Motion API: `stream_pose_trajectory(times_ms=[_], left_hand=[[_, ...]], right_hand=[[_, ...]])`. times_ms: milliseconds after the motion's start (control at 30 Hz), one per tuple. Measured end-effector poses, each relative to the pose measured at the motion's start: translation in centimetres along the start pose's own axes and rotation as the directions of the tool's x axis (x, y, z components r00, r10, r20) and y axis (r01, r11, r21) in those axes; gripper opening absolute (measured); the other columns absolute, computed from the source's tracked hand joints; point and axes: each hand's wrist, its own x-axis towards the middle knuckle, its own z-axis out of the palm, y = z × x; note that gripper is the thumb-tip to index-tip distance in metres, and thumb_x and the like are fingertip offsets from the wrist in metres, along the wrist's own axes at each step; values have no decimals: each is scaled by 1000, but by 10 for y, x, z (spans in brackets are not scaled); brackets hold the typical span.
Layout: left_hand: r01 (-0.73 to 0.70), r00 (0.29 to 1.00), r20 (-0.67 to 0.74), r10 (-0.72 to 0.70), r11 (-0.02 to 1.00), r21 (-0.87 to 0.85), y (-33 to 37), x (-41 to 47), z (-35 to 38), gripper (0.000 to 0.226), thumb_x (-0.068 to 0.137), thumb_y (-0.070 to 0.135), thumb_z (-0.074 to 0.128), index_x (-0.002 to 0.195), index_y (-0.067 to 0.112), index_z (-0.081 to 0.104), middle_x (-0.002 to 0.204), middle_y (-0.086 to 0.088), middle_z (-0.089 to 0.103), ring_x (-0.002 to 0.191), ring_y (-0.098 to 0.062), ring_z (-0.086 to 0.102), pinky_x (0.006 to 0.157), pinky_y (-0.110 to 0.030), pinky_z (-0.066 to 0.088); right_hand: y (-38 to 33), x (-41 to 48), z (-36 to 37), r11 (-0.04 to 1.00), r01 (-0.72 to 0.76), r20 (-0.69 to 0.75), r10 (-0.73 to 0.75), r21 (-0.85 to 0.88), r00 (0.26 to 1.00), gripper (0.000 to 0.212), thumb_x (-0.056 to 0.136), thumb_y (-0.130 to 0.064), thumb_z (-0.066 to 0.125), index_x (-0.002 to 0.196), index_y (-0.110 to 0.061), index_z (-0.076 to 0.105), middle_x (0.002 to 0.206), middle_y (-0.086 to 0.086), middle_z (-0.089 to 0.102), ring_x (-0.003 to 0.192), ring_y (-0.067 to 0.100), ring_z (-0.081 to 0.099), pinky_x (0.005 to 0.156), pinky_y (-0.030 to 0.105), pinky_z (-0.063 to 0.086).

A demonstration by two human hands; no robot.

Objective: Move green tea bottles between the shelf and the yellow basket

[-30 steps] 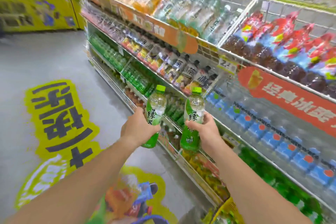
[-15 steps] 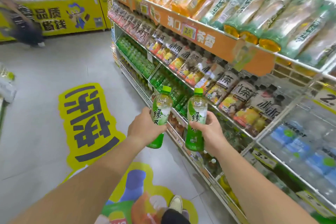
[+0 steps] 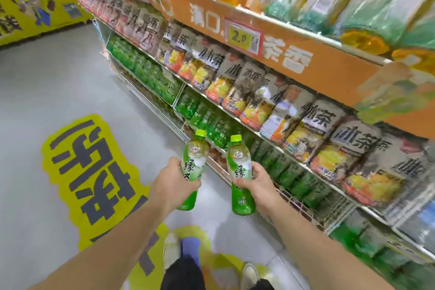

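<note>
Two green tea bottles are held up in the air, one in each grip, close to the shelf [image 3: 329, 77]. The left bottle [image 3: 195, 160] has a light green cap and stands almost straight up. The left grip [image 3: 175, 186] is curled tight round its middle and hides part of the label. The right bottle [image 3: 240, 172] is just beside it, not touching, and it stands up too. The right grip [image 3: 260, 183] is wrapped tight round its middle.

Both bottles hang over the floor [image 3: 47, 82], in front of the low part of the shelf. Behind them, on that low part, stand rows of green bottles [image 3: 292, 172] that look like the same kind. One level up is a row of tea bottles [image 3: 313, 129] with grey and yellow labels. Above those, the shelf has an orange front edge with big white letters and a yellow price tag [image 3: 243, 36].

The floor is grey and has a big yellow sticker [image 3: 94, 167] with dark letters. Down low are two pale shoes [image 3: 171, 249] and dark trousers [image 3: 183, 273]
</note>
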Motion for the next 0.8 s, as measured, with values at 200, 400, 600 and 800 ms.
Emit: stream_pose_trajectory(times_ms=[200, 400, 600, 800], left_hand=[[-199, 964, 200, 173, 973, 114, -7, 103, 23, 52, 64, 46, 76, 99, 25, 44, 98, -1, 67, 97, -29, 65, 71, -34, 46], [-439, 858, 369, 356, 882, 169, -20, 173, 86, 49, 67, 44, 74, 100, 28, 42, 88, 3, 62, 96, -31, 64, 67, -33, 41], [-523, 780, 443, 441, 849, 76, 7, 206, 178, 48, 67, 46, 77, 97, 24, 47, 92, -4, 64, 98, -32, 64, 67, -33, 39], [-559, 748, 423, 512, 829, -15, 46, 238, 255, 54, 61, 52, 76, 94, 15, 55, 86, -5, 64, 84, -30, 63, 70, -35, 52]], right_hand=[[36, 59, 20, 990, -67, -164, 87, 121, 983, 56, 56, -6, 80, 108, -15, 60, 98, 12, 72, 83, 24, 68, 80, 47, 55], [93, 91, 9, 965, -84, -358, 172, 249, 918, 63, 55, -7, 83, 115, -12, 63, 108, 10, 73, 95, 31, 69, 89, 51, 54], [135, 117, -30, 948, -39, -516, 206, 316, 832, 64, 52, -10, 83, 112, -8, 62, 98, 11, 72, 87, 29, 68, 80, 46, 55], [159, 145, -85, 939, 22, -568, 188, 342, 801, 43, 67, -2, 82, 107, -4, 67, 89, 12, 69, 75, 26, 66, 64, 36, 56]])
